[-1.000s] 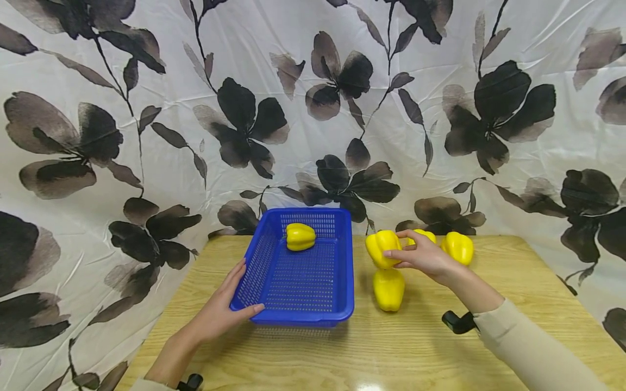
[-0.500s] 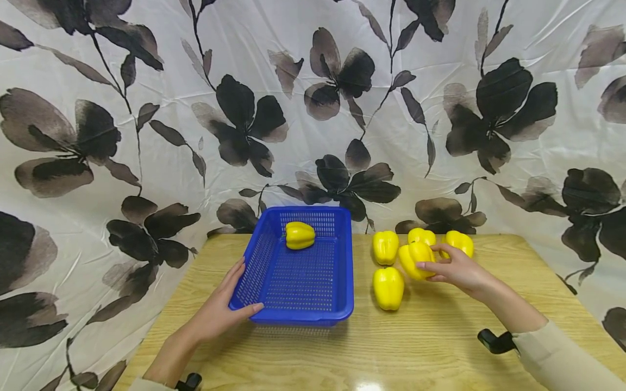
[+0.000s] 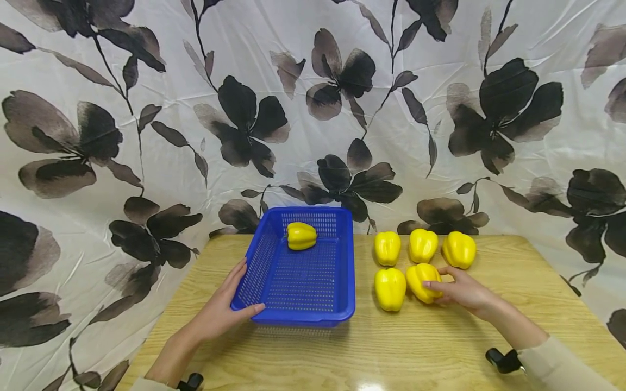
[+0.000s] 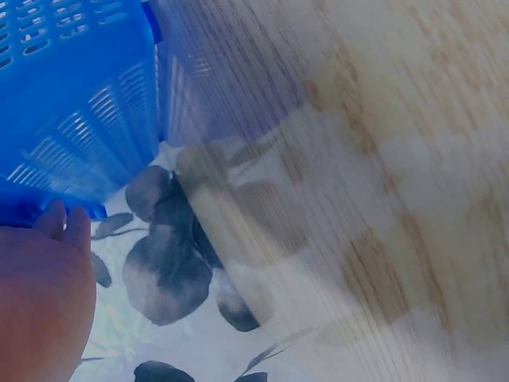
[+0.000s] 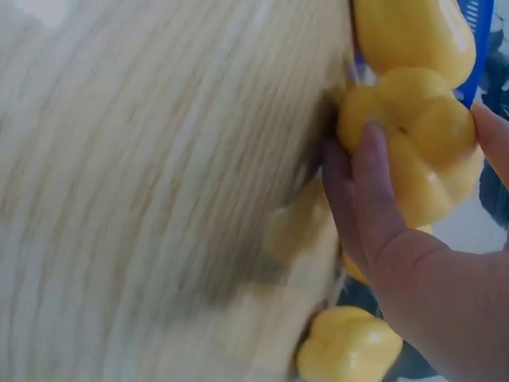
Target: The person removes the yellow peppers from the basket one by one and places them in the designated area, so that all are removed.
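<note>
My right hand point(image 3: 464, 290) grips a yellow bell pepper point(image 3: 419, 282), thumb on the near side and fingers around its right. This pepper leans a little, low over the table beside another yellow bell pepper point(image 3: 390, 289). In the right wrist view, fingers point(image 5: 374, 183) press on the lobed end of the held pepper point(image 5: 413, 135). A blue plastic basket point(image 3: 344, 271) stands left of the peppers, with one bell pepper point(image 3: 301, 236) lying inside. My left hand point(image 3: 220, 307) rests on the basket's front left corner, fingers straight along the side and thumb on the front rim.
Behind the held pepper stand three more bell peppers in a row: left point(image 3: 387, 248), middle point(image 3: 423, 245) and right point(image 3: 459, 250). All are on a wooden table point(image 3: 391, 353). A floral cloth point(image 3: 313, 141) hangs at the table's back edge.
My right hand has carried a pepper from the back row's left end rightward, then lowered it toward the table, right of the front pepper. My left hand and the basket have stayed put.
</note>
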A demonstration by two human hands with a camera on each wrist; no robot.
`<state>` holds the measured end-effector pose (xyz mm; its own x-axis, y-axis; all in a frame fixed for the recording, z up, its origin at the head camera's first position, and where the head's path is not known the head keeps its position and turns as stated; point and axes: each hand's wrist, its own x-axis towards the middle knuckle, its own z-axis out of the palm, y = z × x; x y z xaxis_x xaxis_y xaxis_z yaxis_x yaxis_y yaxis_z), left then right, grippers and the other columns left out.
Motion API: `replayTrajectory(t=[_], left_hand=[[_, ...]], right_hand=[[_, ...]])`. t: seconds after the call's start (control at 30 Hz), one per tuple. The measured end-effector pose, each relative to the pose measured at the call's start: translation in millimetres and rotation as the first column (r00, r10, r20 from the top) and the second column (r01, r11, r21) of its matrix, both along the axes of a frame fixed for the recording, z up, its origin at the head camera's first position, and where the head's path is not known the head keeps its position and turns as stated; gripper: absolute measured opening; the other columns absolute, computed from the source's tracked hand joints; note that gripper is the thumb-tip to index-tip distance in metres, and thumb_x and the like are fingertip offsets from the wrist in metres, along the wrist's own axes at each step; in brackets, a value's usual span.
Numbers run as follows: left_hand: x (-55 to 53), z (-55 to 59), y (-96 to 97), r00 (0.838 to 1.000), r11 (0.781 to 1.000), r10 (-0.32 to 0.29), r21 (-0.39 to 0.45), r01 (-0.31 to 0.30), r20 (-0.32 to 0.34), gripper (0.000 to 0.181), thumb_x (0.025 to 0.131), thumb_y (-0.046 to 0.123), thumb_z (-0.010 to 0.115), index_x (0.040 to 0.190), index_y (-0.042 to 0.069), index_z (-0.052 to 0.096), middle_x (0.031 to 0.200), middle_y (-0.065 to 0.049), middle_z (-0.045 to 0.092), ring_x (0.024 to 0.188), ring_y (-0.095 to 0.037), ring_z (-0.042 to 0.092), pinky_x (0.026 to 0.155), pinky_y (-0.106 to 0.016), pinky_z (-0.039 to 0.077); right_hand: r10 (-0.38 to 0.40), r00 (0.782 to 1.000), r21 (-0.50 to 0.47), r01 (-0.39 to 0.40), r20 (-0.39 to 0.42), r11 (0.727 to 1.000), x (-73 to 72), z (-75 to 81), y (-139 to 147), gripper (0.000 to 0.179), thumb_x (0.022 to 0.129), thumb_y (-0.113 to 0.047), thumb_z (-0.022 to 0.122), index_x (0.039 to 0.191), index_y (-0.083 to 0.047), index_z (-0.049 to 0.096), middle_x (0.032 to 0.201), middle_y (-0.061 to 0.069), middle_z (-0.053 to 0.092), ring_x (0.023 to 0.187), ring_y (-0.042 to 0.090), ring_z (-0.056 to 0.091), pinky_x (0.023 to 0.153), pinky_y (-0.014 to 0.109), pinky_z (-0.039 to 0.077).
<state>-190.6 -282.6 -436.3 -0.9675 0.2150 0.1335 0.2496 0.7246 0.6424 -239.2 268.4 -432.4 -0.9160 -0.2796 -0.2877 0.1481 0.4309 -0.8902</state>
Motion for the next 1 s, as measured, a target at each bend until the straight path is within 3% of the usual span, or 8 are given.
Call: replayTrajectory(t=[0.2,0.43,0.57,0.67,0.8,1.0], left_hand=[[-0.9,-0.3,-0.2,1.000,1.000,0.003,-0.003,-0.003,-0.007,0.108,0.088,0.052,0.076,0.165,0.010,0.014,0.172,-0.005,0.007,0.154,-0.045,0.015,0.114,-0.075,0.021],[-1.1,-1.3,-0.4,1.000,1.000,0.006,-0.004,-0.006,0.009,0.108,0.088,0.051,0.076,0.165,0.011,0.013,0.172,-0.007,0.007,0.154,-0.046,0.014,0.113,-0.075,0.021],[-0.9,-1.7,0.3,1.000,1.000,0.003,-0.001,-0.003,0.009,0.107,0.088,0.048,0.077,0.165,0.011,0.013,0.172,-0.008,0.007,0.154,-0.046,0.015,0.113,-0.075,0.021],[-1.1,-1.7,0.6,1.000,1.000,0.001,0.005,-0.001,0.008,0.107,0.088,0.048,0.077,0.165,0.011,0.013,0.172,-0.006,0.007,0.154,-0.045,0.014,0.114,-0.075,0.021],[-0.9,-0.9,0.4,1.000,1.000,0.002,0.008,-0.003,0.010,0.108,0.088,0.049,0.077,0.165,0.011,0.012,0.172,-0.006,0.006,0.154,-0.045,0.013,0.115,-0.074,0.020],[-1.6,0.4,0.2,1.000,1.000,0.002,0.001,-0.002,0.015,0.109,0.088,0.052,0.076,0.166,0.012,0.011,0.172,-0.007,0.006,0.154,-0.045,0.013,0.114,-0.074,0.020]], right_hand=[[0.028,0.996,0.002,-0.028,0.085,1.000,1.7,6.8,5,0.081,0.103,-0.032,0.062,0.146,0.022,0.019,0.117,0.027,0.056,0.090,0.027,0.067,0.081,0.041,0.062],[0.077,0.988,0.041,-0.083,0.136,0.996,2.1,9.3,10,0.085,0.105,-0.033,0.059,0.147,0.026,0.015,0.129,0.037,0.051,0.111,0.034,0.062,0.085,0.044,0.061],[0.092,0.991,0.105,-0.103,0.102,0.989,1.7,10.8,11,0.087,0.104,-0.035,0.061,0.147,0.026,0.015,0.123,0.033,0.056,0.106,0.032,0.063,0.086,0.044,0.060],[0.115,0.992,0.191,-0.122,0.049,0.974,0.1,17.8,11,0.091,0.102,-0.040,0.062,0.146,0.026,0.018,0.128,0.040,0.052,0.110,0.040,0.064,0.087,0.046,0.060],[0.153,0.988,0.309,-0.140,-0.018,0.941,-3.6,33.4,7,0.097,0.101,-0.048,0.061,0.149,0.024,0.018,0.142,0.046,0.040,0.120,0.050,0.059,0.090,0.051,0.057],[0.203,0.969,0.427,-0.126,-0.139,0.895,-11.1,58.6,-9,0.097,0.099,-0.054,0.061,0.154,0.015,0.021,0.140,0.040,0.046,0.124,0.053,0.051,0.094,0.059,0.051]])
